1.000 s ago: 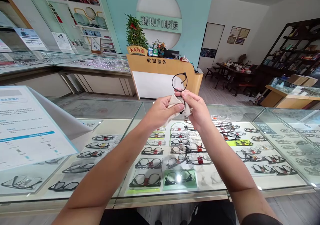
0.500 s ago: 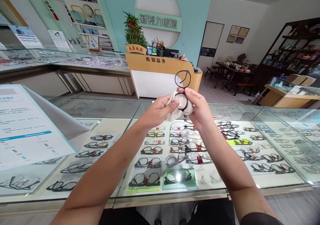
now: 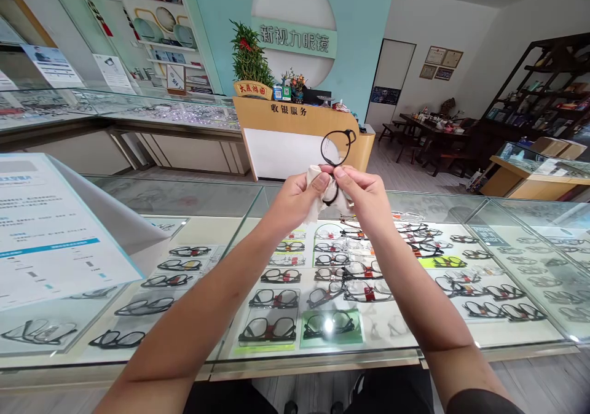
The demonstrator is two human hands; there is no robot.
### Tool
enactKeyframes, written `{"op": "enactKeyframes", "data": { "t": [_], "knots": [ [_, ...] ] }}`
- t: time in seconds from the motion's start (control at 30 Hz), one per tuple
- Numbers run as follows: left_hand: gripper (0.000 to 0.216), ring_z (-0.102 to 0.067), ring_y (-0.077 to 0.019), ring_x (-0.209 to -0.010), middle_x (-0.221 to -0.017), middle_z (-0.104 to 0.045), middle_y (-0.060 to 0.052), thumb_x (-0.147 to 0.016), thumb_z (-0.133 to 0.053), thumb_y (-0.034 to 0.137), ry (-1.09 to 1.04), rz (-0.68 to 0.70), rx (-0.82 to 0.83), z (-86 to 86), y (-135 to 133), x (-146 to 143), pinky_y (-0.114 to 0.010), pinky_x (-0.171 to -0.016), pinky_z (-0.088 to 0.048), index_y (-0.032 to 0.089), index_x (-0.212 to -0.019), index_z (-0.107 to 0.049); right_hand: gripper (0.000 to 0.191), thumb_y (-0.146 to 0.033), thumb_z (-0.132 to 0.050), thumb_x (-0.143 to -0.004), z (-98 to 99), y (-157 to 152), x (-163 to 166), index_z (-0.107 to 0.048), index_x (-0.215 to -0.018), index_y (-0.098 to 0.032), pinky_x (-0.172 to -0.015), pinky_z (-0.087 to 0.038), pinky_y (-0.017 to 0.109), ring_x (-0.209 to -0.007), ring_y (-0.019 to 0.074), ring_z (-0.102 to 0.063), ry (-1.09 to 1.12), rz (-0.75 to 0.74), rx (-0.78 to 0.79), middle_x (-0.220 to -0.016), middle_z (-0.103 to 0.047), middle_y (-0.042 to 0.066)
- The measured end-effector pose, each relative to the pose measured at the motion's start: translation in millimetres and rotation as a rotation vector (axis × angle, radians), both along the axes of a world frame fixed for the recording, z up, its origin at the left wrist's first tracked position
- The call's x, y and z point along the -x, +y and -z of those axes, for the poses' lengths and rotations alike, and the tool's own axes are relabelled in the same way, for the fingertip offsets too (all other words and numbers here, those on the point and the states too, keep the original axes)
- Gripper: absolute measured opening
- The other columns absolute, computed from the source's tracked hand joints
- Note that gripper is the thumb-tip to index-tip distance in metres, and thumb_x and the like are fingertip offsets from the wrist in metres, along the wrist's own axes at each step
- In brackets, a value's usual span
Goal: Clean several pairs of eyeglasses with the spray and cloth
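A pair of black round-rimmed glasses [image 3: 338, 147] is held up at chest height above a glass display counter [image 3: 239, 217]. My left hand [image 3: 295, 199] pinches a pale cleaning cloth [image 3: 314, 177] against the lower lens. My right hand [image 3: 366, 199] grips the frame and cloth from the right, with its fingers closed. The upper lens stands free above both hands. The lower lens is mostly hidden by the cloth and fingers.
Inside the counter lie several rows of glasses [image 3: 332, 279] on trays. A printed sign [image 3: 50, 230] stands on the counter at left. A wooden cashier desk [image 3: 299, 137] with a plant [image 3: 249, 61] is behind, and tables and dark shelves [image 3: 544, 94] are at the right.
The glasses tilted and shifted slightly right and up between my hands, and my left thumb with the cloth slid over the lower lens. My arms stayed above the counter.
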State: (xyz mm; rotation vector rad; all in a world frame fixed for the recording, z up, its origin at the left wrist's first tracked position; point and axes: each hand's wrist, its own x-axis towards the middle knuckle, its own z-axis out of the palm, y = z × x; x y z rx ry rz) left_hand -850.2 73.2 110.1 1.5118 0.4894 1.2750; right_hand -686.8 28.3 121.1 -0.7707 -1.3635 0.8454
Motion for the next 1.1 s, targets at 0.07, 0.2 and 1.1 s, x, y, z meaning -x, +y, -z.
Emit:
{"op": "enactKeyframes", "data": {
  "t": [0.07,0.2,1.1],
  "knots": [
    [0.063,-0.059,-0.0145,-0.069,-0.080,-0.070,-0.002,-0.081,-0.093,0.079,0.009,0.015,-0.013,0.4,0.7,-0.1,-0.027,-0.064,-0.047,0.018,-0.086,-0.074,0.046,-0.075,-0.086,-0.091,-2.5,-2.3,1.7,-0.092,-0.090,-0.029,-0.095,-0.057,0.044,-0.101,0.0270,-0.068,-0.042,0.023,-0.064,-0.100,-0.077,0.005],
    [0.064,-0.058,-0.0140,-0.068,-0.078,-0.069,-0.001,-0.079,-0.096,0.077,0.016,0.066,0.005,-1.0,-0.2,0.3,-0.026,-0.064,-0.047,0.018,-0.088,-0.072,0.049,-0.074,-0.082,-0.095,-5.7,-5.1,3.7,-0.088,-0.079,-0.029,-0.106,-0.055,0.046,-0.104,0.0276,-0.069,-0.082,0.019,-0.133,-0.095,-0.077,0.005],
    [0.063,-0.060,-0.0133,-0.074,-0.088,-0.070,-0.001,-0.082,-0.097,0.071,-0.080,-0.015,-0.090,13.3,-1.6,-11.3,-0.026,-0.069,-0.050,0.018,-0.105,-0.075,0.026,-0.053,-0.089,-0.093,6.4,3.5,4.5,-0.095,-0.106,-0.031,-0.116,-0.058,0.041,-0.128,0.0278,-0.077,0.157,-0.105,0.033,-0.122,-0.089,0.002]
  ]
}}
